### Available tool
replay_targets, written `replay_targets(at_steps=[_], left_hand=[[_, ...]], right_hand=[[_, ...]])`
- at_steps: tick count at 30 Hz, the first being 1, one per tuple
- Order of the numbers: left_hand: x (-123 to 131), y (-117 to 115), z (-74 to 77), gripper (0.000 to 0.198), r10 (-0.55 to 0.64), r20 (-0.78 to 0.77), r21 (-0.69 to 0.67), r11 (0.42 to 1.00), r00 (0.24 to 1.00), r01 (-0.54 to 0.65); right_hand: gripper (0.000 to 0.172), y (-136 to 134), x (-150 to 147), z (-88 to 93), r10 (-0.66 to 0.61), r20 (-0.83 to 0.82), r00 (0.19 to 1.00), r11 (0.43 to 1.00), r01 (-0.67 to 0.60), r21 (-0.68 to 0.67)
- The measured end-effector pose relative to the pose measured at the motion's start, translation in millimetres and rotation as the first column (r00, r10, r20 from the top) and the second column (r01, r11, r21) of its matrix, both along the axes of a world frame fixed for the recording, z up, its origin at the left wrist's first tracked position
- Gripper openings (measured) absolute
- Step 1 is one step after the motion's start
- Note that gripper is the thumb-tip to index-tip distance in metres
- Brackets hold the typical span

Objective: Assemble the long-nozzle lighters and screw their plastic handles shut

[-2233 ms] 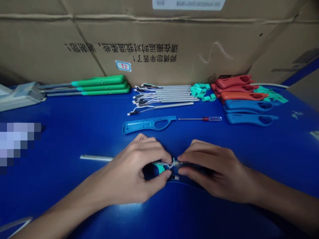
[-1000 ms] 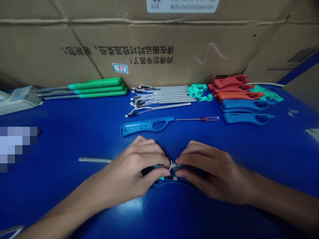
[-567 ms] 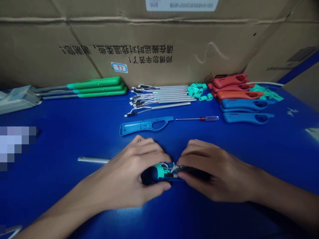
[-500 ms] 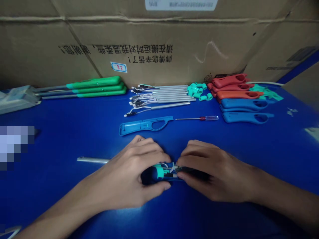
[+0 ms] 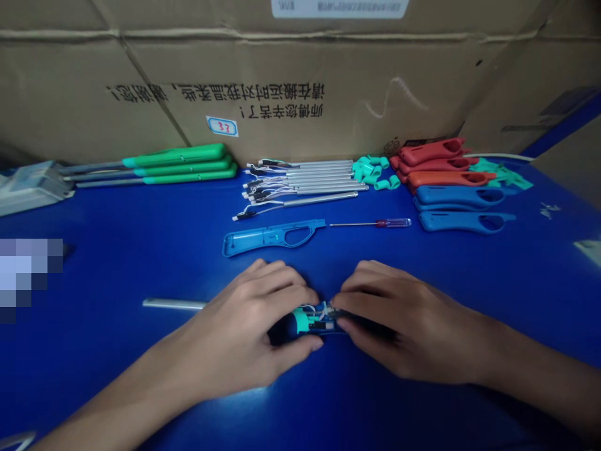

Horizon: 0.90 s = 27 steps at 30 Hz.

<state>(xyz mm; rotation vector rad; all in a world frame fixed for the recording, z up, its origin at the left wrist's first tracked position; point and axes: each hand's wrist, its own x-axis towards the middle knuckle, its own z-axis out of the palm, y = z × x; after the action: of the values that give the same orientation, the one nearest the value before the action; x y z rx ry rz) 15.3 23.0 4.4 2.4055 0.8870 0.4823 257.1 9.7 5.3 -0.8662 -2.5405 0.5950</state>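
My left hand (image 5: 248, 326) is curled round a half-assembled long-reach lighter low over the blue table, its thumb along the near side. The lighter's silver tube (image 5: 173, 305) sticks out to the left from behind that hand. Between my hands show a turquoise trigger (image 5: 301, 321), a black igniter (image 5: 322, 326) with a pale end, and thin white wires. My right hand (image 5: 413, 326) is closed over the lighter's right end, fingertips pinching at a small translucent part (image 5: 328, 310). Most of the casing is hidden under my fingers. Just beyond lies an open blue casing half (image 5: 251, 243).
A screwdriver (image 5: 392, 223) lies beside the casing half. Behind are several silver tubes with wires (image 5: 323, 178), turquoise rings (image 5: 370, 170), red casings (image 5: 429, 152), blue casings (image 5: 462, 222) and green lighters (image 5: 188, 166). A cardboard box (image 5: 263, 69) closes off the back.
Both hands stay at the lighter with nearly the same grip. My right fingertips have shifted slightly at the translucent part. The whole view has drifted a little.
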Motion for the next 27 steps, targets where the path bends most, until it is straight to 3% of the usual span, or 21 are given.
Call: replay_targets(at_steps=[11,27], left_hand=[[1.5,-1.9,-0.4,0.018,0.000,0.029,0.015,1.000,1.000,0.000],[1.5,0.4,-0.3,0.015,-0.045,0.040,0.057,0.997,0.998,0.043]], right_hand=[[0.017,-1.5,-1.3,0.6,-0.049,0.017,0.999,0.995,0.047,0.085],[0.014,0.1,1.4,-1.6,-0.101,0.026,0.995,0.994,0.102,-0.043]])
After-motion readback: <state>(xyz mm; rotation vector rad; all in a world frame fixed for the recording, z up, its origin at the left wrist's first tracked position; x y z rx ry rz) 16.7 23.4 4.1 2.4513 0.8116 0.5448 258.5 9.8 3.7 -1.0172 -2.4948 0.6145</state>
